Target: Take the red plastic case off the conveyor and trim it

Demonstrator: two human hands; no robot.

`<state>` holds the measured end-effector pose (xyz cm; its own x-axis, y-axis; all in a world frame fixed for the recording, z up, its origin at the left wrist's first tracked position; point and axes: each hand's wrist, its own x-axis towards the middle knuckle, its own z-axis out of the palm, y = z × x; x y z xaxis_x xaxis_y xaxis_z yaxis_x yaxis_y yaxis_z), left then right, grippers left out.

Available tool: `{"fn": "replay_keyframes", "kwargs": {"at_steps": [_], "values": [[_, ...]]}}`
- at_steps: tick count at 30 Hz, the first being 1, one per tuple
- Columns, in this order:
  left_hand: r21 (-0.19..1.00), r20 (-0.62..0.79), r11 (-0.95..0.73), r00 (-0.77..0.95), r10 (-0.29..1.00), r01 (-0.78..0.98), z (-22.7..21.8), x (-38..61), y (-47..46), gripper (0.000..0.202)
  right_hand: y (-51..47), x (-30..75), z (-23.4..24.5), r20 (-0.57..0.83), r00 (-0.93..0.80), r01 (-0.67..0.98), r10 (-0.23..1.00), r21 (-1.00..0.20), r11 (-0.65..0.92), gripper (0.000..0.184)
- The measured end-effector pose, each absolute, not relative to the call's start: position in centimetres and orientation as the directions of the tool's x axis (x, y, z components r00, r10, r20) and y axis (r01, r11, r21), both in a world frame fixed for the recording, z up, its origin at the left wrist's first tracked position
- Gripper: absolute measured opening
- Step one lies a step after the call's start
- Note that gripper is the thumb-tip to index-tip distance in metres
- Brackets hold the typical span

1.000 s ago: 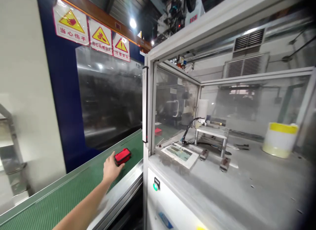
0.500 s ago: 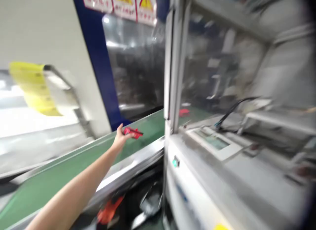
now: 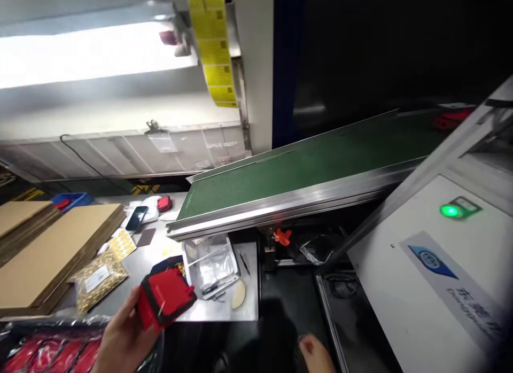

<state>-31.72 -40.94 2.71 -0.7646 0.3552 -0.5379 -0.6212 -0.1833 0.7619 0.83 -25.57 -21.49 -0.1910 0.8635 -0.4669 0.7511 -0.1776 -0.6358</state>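
My left hand (image 3: 126,333) is closed around a red plastic housing (image 3: 168,295) with black edging, its open side partly turned to me. It holds the part above the front of a metal worktable (image 3: 200,313), beside a white tray (image 3: 210,266) with clear plastic and small tools. Below the hand, at the lower left, lie red parts in clear plastic bags (image 3: 52,354). My right hand (image 3: 315,354) shows only partly at the bottom edge, its fingers curled. Something dark lies against it, too little in view to name.
A green conveyor belt (image 3: 280,172) slopes up to the right, with another red part (image 3: 451,119) at its far end. Cardboard sheets (image 3: 60,250), a bag of brass pieces (image 3: 98,279) and a phone (image 3: 137,218) lie left. A white machine cabinet (image 3: 420,298) stands right.
The view has swung left and down. My left hand, earlier over the conveyor with the red housing, is now drawn back above the worktable, still holding it. My right hand has come into view.
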Motion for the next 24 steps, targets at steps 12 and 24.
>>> {"fn": "replay_keyframes", "kwargs": {"at_steps": [12,24], "values": [[0.537,-0.541,-0.376,-0.650,0.534,-0.755,3.3,-33.9,-57.7,0.059,-29.9,-21.1,-22.3,-0.598,-0.144,0.925,0.788,-0.364,-0.107,0.053],[0.346,-0.621,-0.407,-0.531,0.576,-0.846,4.8,-29.9,-54.3,0.056,-34.6,-20.5,-4.3,-0.221,-0.885,0.143,0.410,-0.967,-0.212,0.041]]}}
